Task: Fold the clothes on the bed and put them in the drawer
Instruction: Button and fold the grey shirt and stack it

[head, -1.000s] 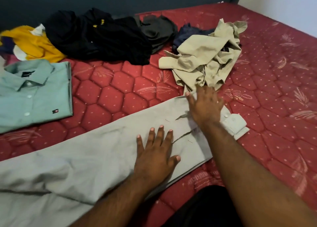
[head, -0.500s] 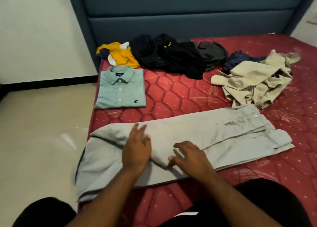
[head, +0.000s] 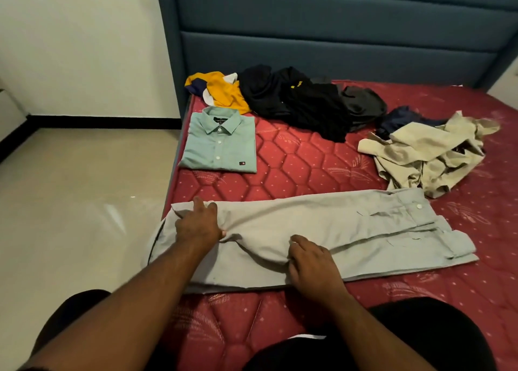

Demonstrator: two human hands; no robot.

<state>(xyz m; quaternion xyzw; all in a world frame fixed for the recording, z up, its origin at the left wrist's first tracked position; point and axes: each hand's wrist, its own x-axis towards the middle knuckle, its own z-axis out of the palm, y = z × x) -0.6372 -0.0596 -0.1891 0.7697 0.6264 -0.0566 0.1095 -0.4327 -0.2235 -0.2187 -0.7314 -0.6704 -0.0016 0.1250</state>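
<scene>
Grey trousers [head: 322, 227] lie lengthwise across the bed [head: 308, 168]; left hand [head: 199, 224] pins the leg end, fingers flat, while right hand [head: 311, 261] pinches a mid-leg ridge, probably readying a fold

trousers [head: 322, 230]: on mattress [head: 308, 168], 6 o'clock
folded shirt [head: 220, 142]: 10 o'clock
crumpled pile [head: 429, 151]: 2 o'clock
</scene>
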